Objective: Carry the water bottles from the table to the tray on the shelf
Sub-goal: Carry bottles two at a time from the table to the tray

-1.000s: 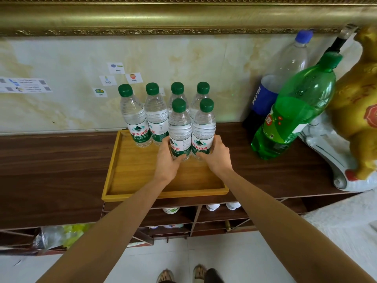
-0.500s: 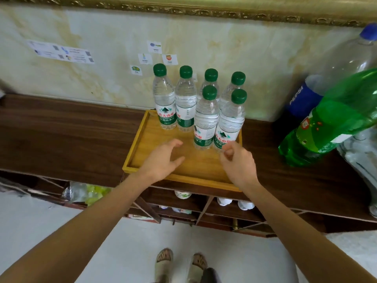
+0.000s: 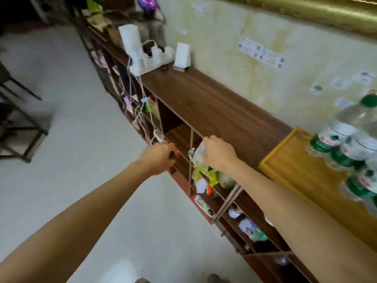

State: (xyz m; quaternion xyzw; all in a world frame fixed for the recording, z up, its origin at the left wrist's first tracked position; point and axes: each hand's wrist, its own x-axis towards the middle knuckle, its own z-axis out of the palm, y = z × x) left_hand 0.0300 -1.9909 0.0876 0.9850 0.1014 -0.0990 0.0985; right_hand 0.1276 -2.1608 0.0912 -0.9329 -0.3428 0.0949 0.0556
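Blurred, tilted view. Bottles point(image 3: 350, 144) standing grouped on the tray point(image 3: 295, 168) at right edge of frame, on the shelf point(image 3: 214, 107). Left hand point(image 3: 157, 158) at centre, fingers curled, nothing seen in it. Right hand point(image 3: 219, 154) just right of it, loosely curled, empty, in front of the shelf edge. Both well apart from the bottles.

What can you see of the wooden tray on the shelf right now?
The wooden tray is a shallow, rectangular, yellowish tray with a raised rim, lying flat on the dark wood shelf top at the right of the view. Its near part is bare. Green-capped water bottles stand grouped at its far right end, blurred and partly cut off by the frame edge. Neither hand touches it.
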